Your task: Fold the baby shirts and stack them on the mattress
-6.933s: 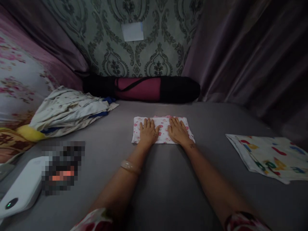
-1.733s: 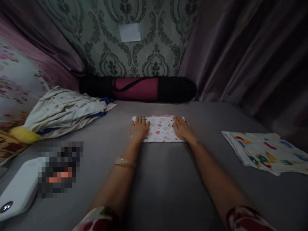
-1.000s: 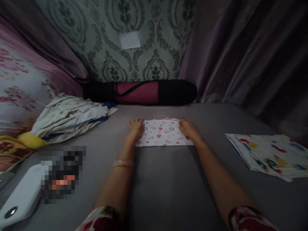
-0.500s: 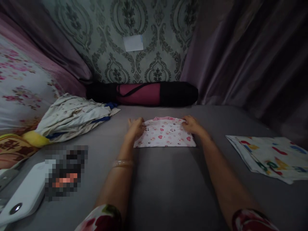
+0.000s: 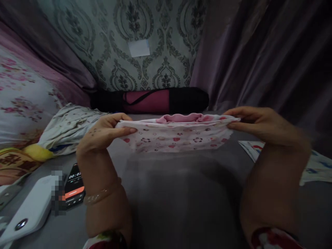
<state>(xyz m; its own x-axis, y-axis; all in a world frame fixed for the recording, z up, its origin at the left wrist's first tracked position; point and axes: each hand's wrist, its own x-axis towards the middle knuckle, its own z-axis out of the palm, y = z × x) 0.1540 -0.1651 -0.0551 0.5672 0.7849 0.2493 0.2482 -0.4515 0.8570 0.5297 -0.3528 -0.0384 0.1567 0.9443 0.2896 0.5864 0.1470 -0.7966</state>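
Held up above the grey bed surface is a folded white shirt printed with small red hearts and flowers, its pink neckband showing along the top. My left hand pinches the shirt's left end between thumb and fingers. At the right end, my right hand grips the other corner the same way. The fabric is stretched between both hands, and its lower part hangs free. A clear bracelet circles my left wrist.
A black and pink rolled bag lies against the patterned wall. To the left are a crumpled cloth, a yellow plush thing, a white device and a phone. A folded printed cloth lies at right, partly behind my arm.
Both hands have lifted the folded shirt off the bed and brought it closer to me. Half a second ago it lay flat, with a hand at each upper corner.
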